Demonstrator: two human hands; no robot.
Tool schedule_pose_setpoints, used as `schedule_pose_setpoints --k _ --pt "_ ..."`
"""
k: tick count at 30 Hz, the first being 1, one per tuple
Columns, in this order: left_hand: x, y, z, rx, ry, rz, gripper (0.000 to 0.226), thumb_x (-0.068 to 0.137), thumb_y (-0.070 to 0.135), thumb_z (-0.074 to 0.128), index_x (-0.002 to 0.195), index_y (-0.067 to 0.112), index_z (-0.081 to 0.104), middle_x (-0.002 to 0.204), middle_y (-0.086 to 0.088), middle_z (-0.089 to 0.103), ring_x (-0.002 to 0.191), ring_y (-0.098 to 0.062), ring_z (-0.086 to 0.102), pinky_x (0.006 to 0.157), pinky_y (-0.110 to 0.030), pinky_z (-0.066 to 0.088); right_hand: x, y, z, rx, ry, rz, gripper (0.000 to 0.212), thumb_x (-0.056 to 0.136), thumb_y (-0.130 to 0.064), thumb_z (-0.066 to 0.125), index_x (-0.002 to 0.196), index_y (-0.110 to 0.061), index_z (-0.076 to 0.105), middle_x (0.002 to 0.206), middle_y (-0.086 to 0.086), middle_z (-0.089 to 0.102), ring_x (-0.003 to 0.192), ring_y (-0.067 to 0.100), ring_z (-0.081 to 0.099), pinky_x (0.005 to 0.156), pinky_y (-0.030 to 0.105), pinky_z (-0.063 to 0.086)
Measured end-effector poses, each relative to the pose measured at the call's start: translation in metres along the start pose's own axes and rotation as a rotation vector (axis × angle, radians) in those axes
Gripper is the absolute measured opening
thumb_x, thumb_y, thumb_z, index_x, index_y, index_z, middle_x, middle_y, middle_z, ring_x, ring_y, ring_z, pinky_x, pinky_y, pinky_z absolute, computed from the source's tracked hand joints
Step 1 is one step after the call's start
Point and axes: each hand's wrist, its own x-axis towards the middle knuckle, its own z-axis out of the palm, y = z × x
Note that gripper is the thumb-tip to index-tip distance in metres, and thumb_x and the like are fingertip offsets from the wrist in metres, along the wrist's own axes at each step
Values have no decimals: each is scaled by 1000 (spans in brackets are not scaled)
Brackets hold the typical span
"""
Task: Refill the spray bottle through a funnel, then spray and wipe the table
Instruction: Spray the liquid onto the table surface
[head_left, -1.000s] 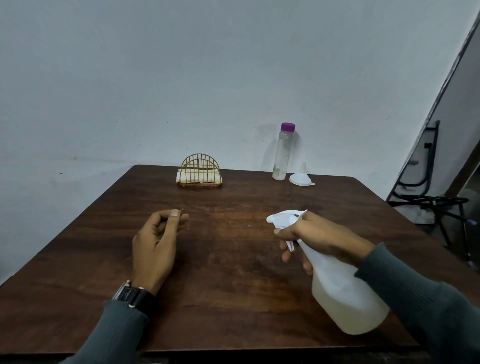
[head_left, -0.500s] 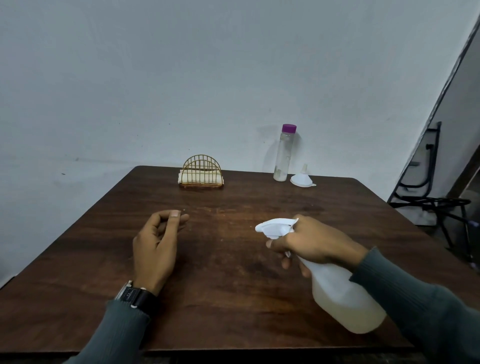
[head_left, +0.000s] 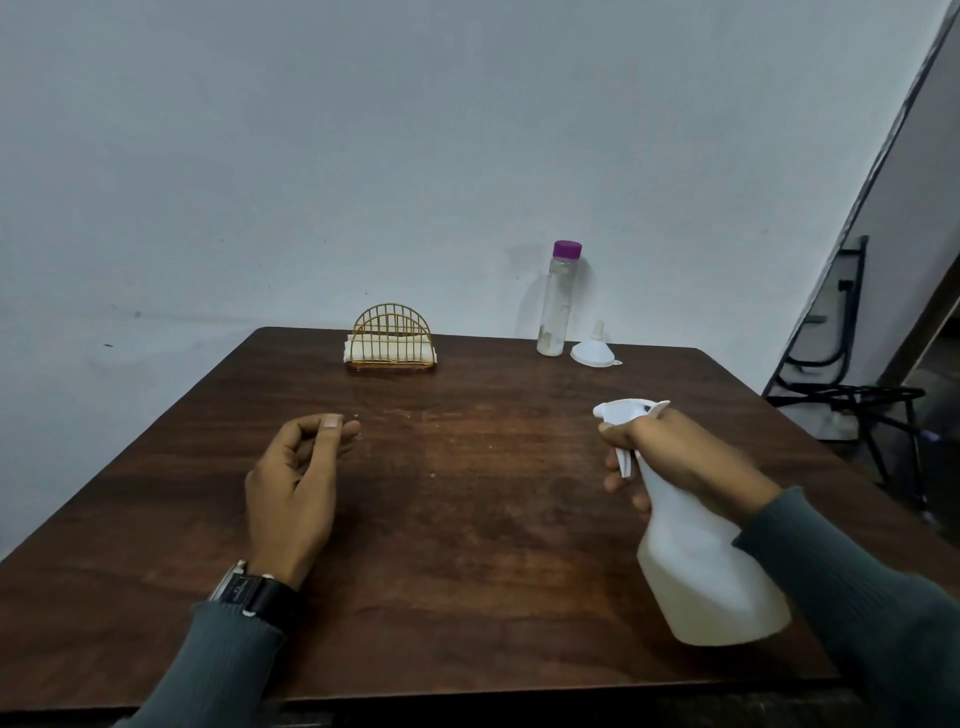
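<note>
Got the spray bottle tilted over the table's near-right part, right hand grip curled round its neck, left hand loose and empty on the table. Probably best aiming mid-table, short squeezes.

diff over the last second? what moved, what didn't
The right hand, gripping the spray bottle throughout, swung its nozzle left and nearer the person, then back right and farther out than at the start. Nothing was picked up or released. The left hand stayed on the table, loosely curled and holding nothing; the napkin holder, purple-capped bottle and funnel did not move.
</note>
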Motion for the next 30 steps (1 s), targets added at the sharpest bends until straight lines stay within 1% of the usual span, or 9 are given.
schedule_pose_setpoints --k 2,5,7,10,16,22,25,27,30 --pt "-1 1 0 -12 3 -2 14 102 34 60 102 27 71 103 6 80 104 -12 75 101 -52 55 -1 -3 3 -15 -20 52 34 95 -39 64 95 -6 73 71 15 75 53 28 62 59 35 50" --pt "-2 1 -1 -17 -5 1 12 101 34 62 101 27 72 103 5 80 104 -14 75 100 -52 55 -2 -6 7 -19 -25 69 32 94 -39 65 88 -8 69 64 12 69 52 27 62 59 34 50" --pt "-3 2 -2 -25 -10 10 12 97 39 67 100 29 73 103 2 80 104 -16 75 100 -53 55 -3 -7 8 -27 -19 68 33 96 -32 64 74 -8 64 54 9 60 45 25 59 54 30 49" --pt "-4 6 -2 -34 -9 25 32 80 57 71 99 31 74 105 -1 79 105 -20 75 97 -54 57 -2 -8 8 -69 3 52 36 97 -25 62 65 -10 58 46 4 54 39 21 55 48 26 49" --pt "-4 5 -2 -70 -2 19 41 73 60 72 100 28 74 105 -4 79 104 -23 75 97 -55 57 -1 -7 9 -83 -32 38 33 97 -35 64 78 -8 67 63 8 73 43 22 61 52 29 50" --pt "-1 1 -2 -88 -14 20 39 74 57 74 99 28 74 105 -5 79 104 -25 75 98 -54 57 -14 -4 3 -174 -309 -143 43 94 -41 72 104 2 72 93 22 78 64 36 60 53 32 51" --pt "-1 -2 -2 -87 -24 26 39 74 57 74 100 28 74 105 -5 79 104 -24 75 98 -54 57 -20 -4 4 -222 -475 -214 42 94 -32 75 135 -26 65 98 20 77 70 40 63 53 32 53" --pt "0 -3 -2 -87 -31 25 39 74 57 75 100 28 74 106 -4 79 105 -24 75 98 -54 57 -23 -5 5 -281 -540 -220 45 96 -27 73 136 -44 60 95 17 79 61 35 61 56 33 52" --pt "0 -4 -3 -75 -33 25 39 74 57 75 101 28 74 106 -5 79 104 -23 75 97 -52 57 -25 -7 6 -378 -575 -235 46 97 -29 71 134 -53 59 90 13 80 50 28 58 54 30 52"
